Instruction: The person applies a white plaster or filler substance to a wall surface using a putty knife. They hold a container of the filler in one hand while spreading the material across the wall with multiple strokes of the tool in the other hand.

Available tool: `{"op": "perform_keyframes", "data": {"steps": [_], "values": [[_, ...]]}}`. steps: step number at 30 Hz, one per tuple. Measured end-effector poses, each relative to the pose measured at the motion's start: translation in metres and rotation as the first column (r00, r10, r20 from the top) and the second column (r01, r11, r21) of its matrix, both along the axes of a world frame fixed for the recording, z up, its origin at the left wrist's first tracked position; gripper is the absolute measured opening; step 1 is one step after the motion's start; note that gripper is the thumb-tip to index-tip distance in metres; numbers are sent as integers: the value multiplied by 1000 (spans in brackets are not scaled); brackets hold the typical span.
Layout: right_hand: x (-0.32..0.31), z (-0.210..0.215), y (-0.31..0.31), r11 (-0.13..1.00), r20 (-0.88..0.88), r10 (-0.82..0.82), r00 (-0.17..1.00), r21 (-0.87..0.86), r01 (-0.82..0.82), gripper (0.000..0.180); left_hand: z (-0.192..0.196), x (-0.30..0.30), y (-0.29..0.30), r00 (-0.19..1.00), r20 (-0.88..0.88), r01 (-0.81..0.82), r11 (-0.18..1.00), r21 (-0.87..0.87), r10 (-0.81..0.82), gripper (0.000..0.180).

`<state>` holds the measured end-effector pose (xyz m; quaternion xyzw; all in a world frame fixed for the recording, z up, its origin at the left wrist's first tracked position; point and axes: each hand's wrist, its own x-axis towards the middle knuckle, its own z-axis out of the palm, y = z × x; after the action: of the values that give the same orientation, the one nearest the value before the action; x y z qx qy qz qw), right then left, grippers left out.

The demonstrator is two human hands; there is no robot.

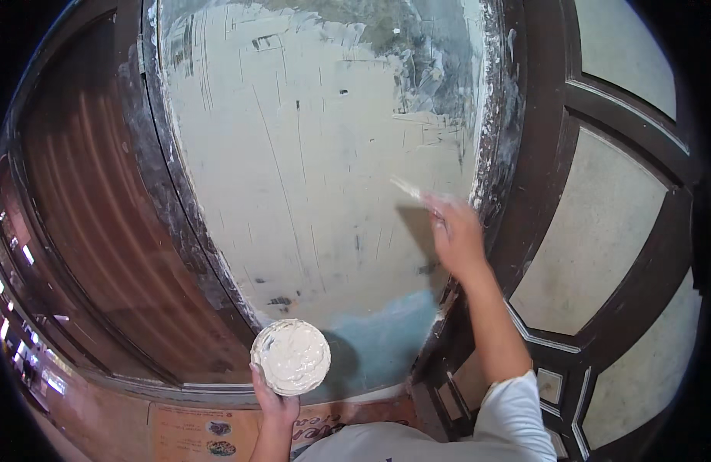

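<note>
My left hand [272, 400] holds a round bowl [291, 356] full of white putty, low in the middle of the view. My right hand [455, 235] is raised against a pale, putty-smeared wall panel [309, 169] and grips a thin flat blade [408, 189], blurred by motion, with its tip on the panel near the right edge. Bare blue-grey paint [386, 339] shows at the panel's lower right, below my right hand. My right sleeve is white.
A dark wooden frame [517, 154] smeared with white borders the panel on the right; a dark moulding [167, 200] borders it on the left. Brown reddish panelling [86, 215] lies further left. A dark lattice with pale panes [602, 223] stands at right. Printed cardboard [209, 435] lies below.
</note>
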<state>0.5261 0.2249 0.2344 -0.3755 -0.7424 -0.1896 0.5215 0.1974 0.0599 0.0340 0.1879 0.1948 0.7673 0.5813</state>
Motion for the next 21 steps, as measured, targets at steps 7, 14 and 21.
{"op": "perform_keyframes", "data": {"steps": [7,14,21], "values": [[-7,94,47,920,128,-325,937,272,282,47,8,6,-4,998,-55,16,1000,-6,-16,61],[-31,-142,55,893,137,-383,913,-197,404,43,-9,8,-5,1000,-10,11,1000,-23,-11,62],[-11,-247,8,895,251,-206,946,-343,285,33,-12,6,-6,999,-43,-10,999,-44,8,61]]}}
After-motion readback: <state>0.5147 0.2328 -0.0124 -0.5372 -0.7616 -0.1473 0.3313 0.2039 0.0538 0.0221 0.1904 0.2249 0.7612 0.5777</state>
